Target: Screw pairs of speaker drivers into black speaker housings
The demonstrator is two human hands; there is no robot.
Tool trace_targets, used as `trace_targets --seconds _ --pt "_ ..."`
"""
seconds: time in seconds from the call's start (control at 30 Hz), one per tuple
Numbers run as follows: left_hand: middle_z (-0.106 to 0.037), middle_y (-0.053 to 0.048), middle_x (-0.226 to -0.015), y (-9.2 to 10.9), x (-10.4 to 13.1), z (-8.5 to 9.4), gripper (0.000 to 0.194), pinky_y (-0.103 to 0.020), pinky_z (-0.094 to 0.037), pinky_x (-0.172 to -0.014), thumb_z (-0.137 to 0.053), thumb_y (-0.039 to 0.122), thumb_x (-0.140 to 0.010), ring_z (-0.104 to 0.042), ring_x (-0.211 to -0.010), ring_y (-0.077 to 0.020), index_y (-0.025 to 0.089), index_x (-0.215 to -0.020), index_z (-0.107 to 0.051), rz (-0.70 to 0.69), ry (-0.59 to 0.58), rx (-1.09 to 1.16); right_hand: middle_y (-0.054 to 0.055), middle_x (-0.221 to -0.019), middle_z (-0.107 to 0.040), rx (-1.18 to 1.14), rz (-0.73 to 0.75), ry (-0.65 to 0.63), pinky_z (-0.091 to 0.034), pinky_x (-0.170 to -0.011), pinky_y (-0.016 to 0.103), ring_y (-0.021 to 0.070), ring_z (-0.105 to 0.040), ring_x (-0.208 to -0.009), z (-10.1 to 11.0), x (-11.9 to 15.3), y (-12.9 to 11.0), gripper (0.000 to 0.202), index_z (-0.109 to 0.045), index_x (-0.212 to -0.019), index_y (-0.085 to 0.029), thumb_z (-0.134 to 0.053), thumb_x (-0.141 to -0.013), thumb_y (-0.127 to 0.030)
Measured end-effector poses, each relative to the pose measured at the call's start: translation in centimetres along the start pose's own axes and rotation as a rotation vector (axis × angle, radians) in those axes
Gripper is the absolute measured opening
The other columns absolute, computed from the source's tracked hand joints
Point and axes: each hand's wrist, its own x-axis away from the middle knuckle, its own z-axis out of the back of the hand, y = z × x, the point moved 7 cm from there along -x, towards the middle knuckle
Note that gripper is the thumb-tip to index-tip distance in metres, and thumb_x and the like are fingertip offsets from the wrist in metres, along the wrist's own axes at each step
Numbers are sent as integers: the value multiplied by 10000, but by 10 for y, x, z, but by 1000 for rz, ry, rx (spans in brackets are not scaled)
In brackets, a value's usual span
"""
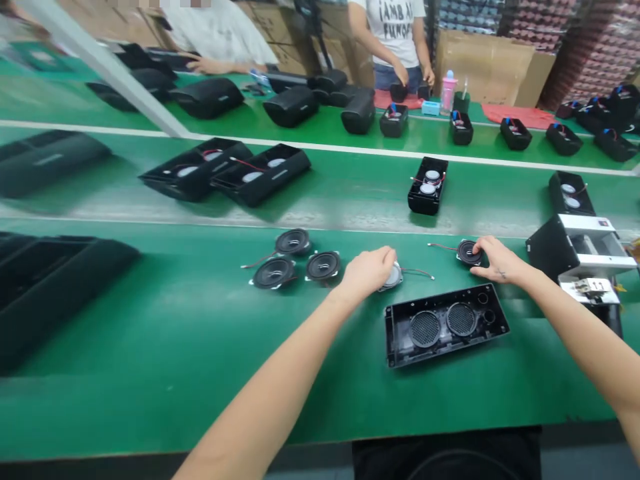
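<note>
The person's left hand [367, 270] was at a silver-backed driver [395, 277] that lay just beyond the left end of an open casing [399, 337]. Its fingers were drawn together at the driver's left side, their tips partly hidden, so whether they were clamped on it could not be told. A thin lead ran from this driver to the right across the green table [150, 400]. The right hand [494, 260] had its thumb and fingers clamped on a dark-coned driver [468, 253], farther off and to the right, just beyond the casing's far edge, with a red lead trailing left.

The casing lay on the near part of the table, between the forearms, hollow side up, and showed two round grilles [425, 329] side by side. To the left of the left hand, three drivers [323, 265] sat close together, cones up. A grey and black device [585, 250] stood to the right of the right hand.

Beyond the hands, a black speaker box [429, 187] with two silver discs inside stood on the far strip, and at the far side a co-worker in a white printed T-shirt [393, 23] had both hands at dark pieces
</note>
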Motion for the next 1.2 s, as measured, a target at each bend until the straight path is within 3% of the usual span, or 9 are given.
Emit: trace_targets --seconds 0.17,0.3,0.4,0.6,0.8,0.9,1.0,1.07,1.2 --pt "-739 -113 -1371 -3 9 1 370 -552 -599 -1133 -681 506 -1112 -711 -1273 -284 187 -1290 -740 -48 11 -92 139 -1473 -620 81 33 -29 -612 -1104 516 297 -652 -1268 8 3 -28 544 -644 -1395 -167 -875 -964 -405" --pt "-698 -114 -1485 -5 31 1 520 -520 -548 -1215 -577 550 -1080 -616 -1439 -328 247 -1489 -682 -155 -1 -72 139 -1498 -635 79 35 -49 -591 -1176 553 321 -632 -1373 12 0 -38 443 -679 -1382 -165 -844 -997 -311" --pt "-667 -111 -1550 -8 44 -4 675 -506 -556 -1216 -611 525 -967 -588 -1463 -356 255 -1586 -619 -217 -19 -52 112 -1359 -724 18 -53 -41 -638 -1113 512 256 -732 -1189 17 -7 -28 393 -673 -1429 -166 -740 -1101 -374" --pt "-718 -161 -1456 -8 41 -4 602 -559 -540 -1250 -549 411 -919 -655 -1365 -376 199 -1462 -698 -258 39 16 81 -1169 -762 -21 -286 -84 -699 -865 363 183 -759 -945 16 -20 -4 395 -703 -1360 -147 -675 -1148 -480" --pt "-781 -155 -1393 -1 57 28 588 -534 -656 -1133 -619 533 -910 -757 -1257 -354 189 -1375 -723 -231 100 140 120 -1319 -743 275 -461 -30 -650 -1112 515 264 -736 -1223 32 -33 2 387 -732 -1319 -152 -711 -1122 -484" --pt "-779 -117 -1435 9 87 50 619 -494 -701 -1075 -640 648 -972 -801 -1193 -310 237 -1431 -698 -221 157 248 131 -1372 -726 380 -468 -11 -630 -1148 549 283 -723 -1269 45 -34 -5 412 -711 -1385 -158 -706 -1124 -476" --pt "-813 -83 -1370 30 120 63 609 -460 -728 -1009 -709 731 -973 -834 -1077 -280 276 -1376 -742 -314 180 394 135 -1469 -686 403 -339 -30 -611 -1177 561 292 -700 -1317 50 -29 -21 450 -645 -1517 -189 -682 -1138 -430" --pt "-833 -76 -1336 50 137 62 553 -430 -729 -991 -728 699 -997 -837 -1083 -273 276 -1351 -759 -423 134 400 132 -1525 -656 394 -242 -76 -598 -1193 557 290 -684 -1341 46 -23 -30 460 -613 -1569 -212 -653 -1151 -401" --pt "-846 -77 -1326 80 153 44 354 -380 -704 -1007 -677 456 -1069 -834 -1130 -251 245 -1344 -750 -563 14 270 186 -1606 -583 383 -183 -150 -610 -1143 584 335 -704 -1281 34 -14 -35 546 -606 -1608 -216 -705 -1100 -388"
